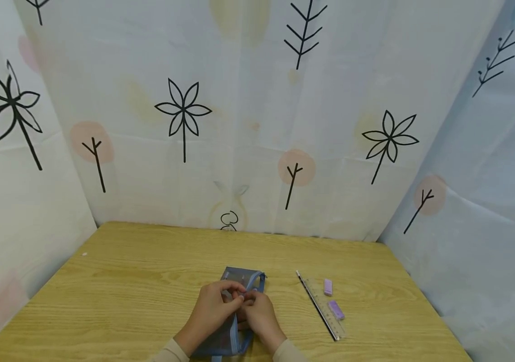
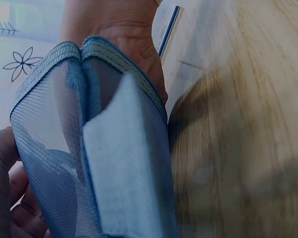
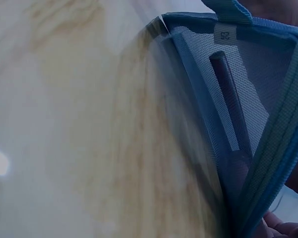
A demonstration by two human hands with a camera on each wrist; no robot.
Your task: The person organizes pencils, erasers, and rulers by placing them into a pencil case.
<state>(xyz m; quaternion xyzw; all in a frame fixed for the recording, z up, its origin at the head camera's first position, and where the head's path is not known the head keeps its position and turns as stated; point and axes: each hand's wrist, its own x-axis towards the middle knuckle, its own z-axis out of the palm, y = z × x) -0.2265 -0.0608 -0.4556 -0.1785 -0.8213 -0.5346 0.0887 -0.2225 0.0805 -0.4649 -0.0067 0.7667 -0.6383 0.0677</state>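
Observation:
A blue mesh zip pouch [image 1: 214, 344] lies lengthwise on the table, under and between both hands. Near its far end, my left hand [image 1: 212, 306] pinches the zip edge with thumb and fingers. Close beside it, my right hand [image 1: 261, 314] has its fingers curled on the same edge; the fingertips almost meet, and the zip pull is hidden there. Seen from the left wrist, the pouch's zipped end [image 2: 64, 52] parts in two, with a pale fabric tab [image 2: 119, 163] in front. Through the mesh in the right wrist view shows a dark pencil-like rod [image 3: 231, 96].
Right of the pouch, a dark pencil [image 1: 316, 305] lies along a clear ruler [image 1: 327, 311]. Two purple erasers [image 1: 327, 287] sit beside them. Patterned cloth walls [image 1: 239, 125] stand around the wooden table [image 1: 126, 291] at the back and sides.

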